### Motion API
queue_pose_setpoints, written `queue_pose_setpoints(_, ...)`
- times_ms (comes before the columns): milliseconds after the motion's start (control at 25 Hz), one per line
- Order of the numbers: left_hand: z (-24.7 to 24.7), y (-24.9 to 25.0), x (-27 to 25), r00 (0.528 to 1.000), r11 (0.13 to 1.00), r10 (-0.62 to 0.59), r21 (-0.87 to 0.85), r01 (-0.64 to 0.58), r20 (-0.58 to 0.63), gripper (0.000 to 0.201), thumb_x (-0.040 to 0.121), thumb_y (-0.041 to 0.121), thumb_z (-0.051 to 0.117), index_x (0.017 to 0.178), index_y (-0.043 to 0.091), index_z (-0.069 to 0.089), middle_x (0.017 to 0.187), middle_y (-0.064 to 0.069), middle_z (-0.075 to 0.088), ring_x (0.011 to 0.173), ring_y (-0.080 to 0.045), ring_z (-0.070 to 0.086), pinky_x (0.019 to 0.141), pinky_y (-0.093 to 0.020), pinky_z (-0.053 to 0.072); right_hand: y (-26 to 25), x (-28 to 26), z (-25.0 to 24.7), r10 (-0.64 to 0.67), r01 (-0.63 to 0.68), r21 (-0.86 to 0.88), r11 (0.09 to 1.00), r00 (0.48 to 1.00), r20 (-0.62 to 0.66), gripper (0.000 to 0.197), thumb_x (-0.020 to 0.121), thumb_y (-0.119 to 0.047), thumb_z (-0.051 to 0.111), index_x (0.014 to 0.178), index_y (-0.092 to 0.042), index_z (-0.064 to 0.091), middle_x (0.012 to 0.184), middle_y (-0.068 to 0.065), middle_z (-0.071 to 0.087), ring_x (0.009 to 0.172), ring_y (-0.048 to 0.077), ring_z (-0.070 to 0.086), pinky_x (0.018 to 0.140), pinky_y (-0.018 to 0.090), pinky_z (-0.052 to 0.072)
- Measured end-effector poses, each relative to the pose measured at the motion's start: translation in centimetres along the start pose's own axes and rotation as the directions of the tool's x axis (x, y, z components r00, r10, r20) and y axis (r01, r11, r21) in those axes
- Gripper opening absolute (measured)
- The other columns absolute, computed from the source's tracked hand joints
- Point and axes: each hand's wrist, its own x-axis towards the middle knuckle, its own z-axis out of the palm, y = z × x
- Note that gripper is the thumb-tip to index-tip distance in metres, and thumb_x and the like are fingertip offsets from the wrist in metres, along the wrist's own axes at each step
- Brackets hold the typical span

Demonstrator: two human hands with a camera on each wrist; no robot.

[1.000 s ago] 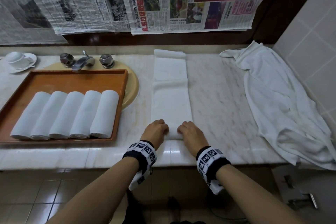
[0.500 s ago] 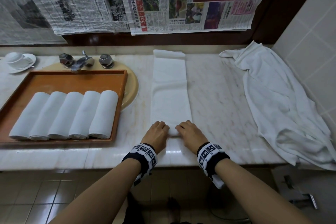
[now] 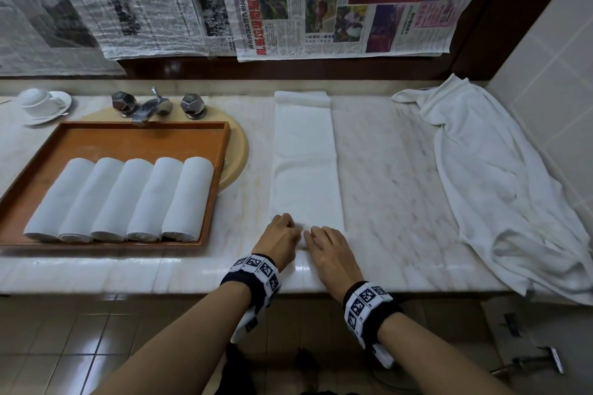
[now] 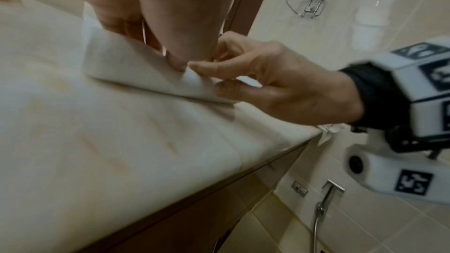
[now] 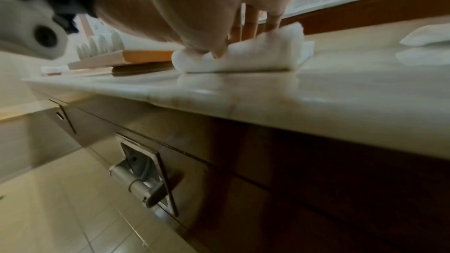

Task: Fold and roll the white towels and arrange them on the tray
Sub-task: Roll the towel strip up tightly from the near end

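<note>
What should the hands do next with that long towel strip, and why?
Probably keep rolling the near end away along the strip. Both the left hand and right hand pinch a small started roll at the folded towel's near edge, most of it still lies flat, and the tray has room beside five rolled towels.

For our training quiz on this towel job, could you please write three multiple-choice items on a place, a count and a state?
1. Where does the tray lie relative to the folded towel?
A. to its left
B. to its right
C. under it

2. How many rolled towels lie on the tray?
A. three
B. five
C. seven

3. What state is the near end of the folded towel in?
A. flat and untouched
B. hanging off the counter
C. curled up under both hands

Answers:
1 A, the head view shows the tray left of it.
2 B, five rolls lie side by side.
3 C, the left hand and right hand pinch the curled edge.
</note>
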Motion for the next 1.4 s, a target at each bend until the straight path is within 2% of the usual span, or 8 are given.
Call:
queue_pose_setpoints(160, -0.3, 0.7, -0.5, 0.996, 0.999, 0.039, 0.021, -0.037, -0.086, 0.014, 0.076, 0.0, 0.069, 0.088, 0.006, 0.072, 0.088, -0.01, 0.059, 0.082, -0.028, 0.056, 0.072, -0.035, 0.053, 0.7, 1.2, -0.9, 0.038, -0.041, 0.059, 0.997, 0.997, 0.061, 0.054, 0.065, -0.004, 0.079, 0.118, -0.004, 0.063, 0.11, 0.01, 0.063, 0.099, 0.027, 0.06, 0.087, 0.035, 0.054)
queue_pose_setpoints(400, 0.4, 0.3, -2.5, 0.992, 0.995, 0.1, 0.008, -0.1, -0.078, 0.036, 0.059, 0.002, 0.085, 0.092, 0.009, 0.072, 0.092, -0.005, 0.065, 0.087, -0.022, 0.061, 0.071, -0.023, 0.052, 1.8, 2.5, -2.3, -0.001, -0.03, 0.138, 0.99, 0.975, 0.22, 0.047, 0.084, 0.005, 0.051, 0.129, -0.009, 0.052, 0.127, 0.006, 0.047, 0.118, 0.021, 0.039, 0.101, 0.027, 0.035)
queue_pose_setpoints(720, -0.4, -0.2, -0.1, 0.995, 0.994, 0.093, 0.051, -0.095, 0.029, 0.03, 0.08, -0.007, 0.05, 0.104, 0.001, 0.066, 0.097, -0.014, 0.061, 0.093, -0.031, 0.051, 0.083, -0.04, 0.049, 1.2, 1.3, -1.2, 0.042, -0.047, 0.173, 0.984, 0.999, 0.033, 0.052, 0.069, 0.008, 0.069, 0.119, -0.004, 0.061, 0.113, 0.012, 0.06, 0.105, 0.028, 0.058, 0.092, 0.035, 0.052)
queue_pose_setpoints(920, 0.5, 1.1, -1.5, 0.98, 0.991, 0.121, -0.028, -0.127, -0.16, 0.026, 0.076, -0.005, 0.064, 0.1, 0.004, 0.067, 0.095, -0.01, 0.06, 0.087, -0.024, 0.052, 0.077, -0.028, 0.049, 2.8, 3.5, -1.8, 0.061, -0.158, 0.271, 0.949, 0.941, 0.333, 0.039, 0.093, 0.0, 0.048, 0.13, -0.011, 0.053, 0.119, 0.005, 0.051, 0.115, 0.022, 0.041, 0.097, 0.027, 0.035)
queue_pose_setpoints(1040, 1.3, 0.5, -1.4, 0.972, 0.986, 0.115, -0.096, -0.137, -0.203, 0.024, 0.086, 0.006, 0.049, 0.098, 0.002, 0.07, 0.093, -0.01, 0.061, 0.09, -0.02, 0.047, 0.08, -0.025, 0.042, 2.0, 2.4, -1.4, 0.099, -0.128, 0.18, 0.975, 0.982, 0.163, 0.041, 0.089, 0.001, 0.048, 0.13, -0.006, 0.052, 0.122, 0.009, 0.053, 0.115, 0.025, 0.045, 0.1, 0.031, 0.04)
queue_pose_setpoints(1160, 0.7, -0.2, 0.7, 0.995, 0.992, 0.068, -0.101, -0.075, -0.071, 0.023, 0.08, -0.006, 0.057, 0.097, 0.001, 0.071, 0.094, -0.014, 0.063, 0.09, -0.029, 0.056, 0.08, -0.035, 0.051, 0.5, 0.5, -0.1, 0.061, -0.06, 0.028, 0.998, 0.998, -0.01, 0.047, 0.078, -0.007, 0.062, 0.123, 0.002, 0.058, 0.114, 0.017, 0.059, 0.103, 0.032, 0.056, 0.095, 0.042, 0.05)
queue_pose_setpoints(1280, 0.2, -0.5, 3.0, 0.993, 0.998, 0.018, -0.056, -0.012, 0.113, 0.029, 0.084, -0.007, 0.052, 0.106, 0.002, 0.069, 0.105, -0.016, 0.06, 0.1, -0.032, 0.051, 0.09, -0.04, 0.044, 0.9, 0.6, 0.2, 0.016, -0.016, -0.042, 0.999, 1.0, 0.002, 0.055, 0.075, -0.013, 0.069, 0.127, 0.0, 0.056, 0.118, 0.016, 0.058, 0.106, 0.031, 0.054, 0.101, 0.043, 0.047)
queue_pose_setpoints(1400, 0.5, 0.5, 2.5, 0.999, 0.997, -0.038, -0.059, 0.04, 0.04, 0.033, 0.083, -0.01, 0.05, 0.112, -0.001, 0.064, 0.109, -0.017, 0.056, 0.101, -0.031, 0.048, 0.09, -0.039, 0.045, 2.3, 2.3, -0.6, 0.018, -0.018, 0.026, 0.999, 1.0, 0.024, 0.054, 0.068, -0.002, 0.074, 0.121, -0.003, 0.06, 0.11, 0.011, 0.062, 0.098, 0.028, 0.059, 0.093, 0.037, 0.051)
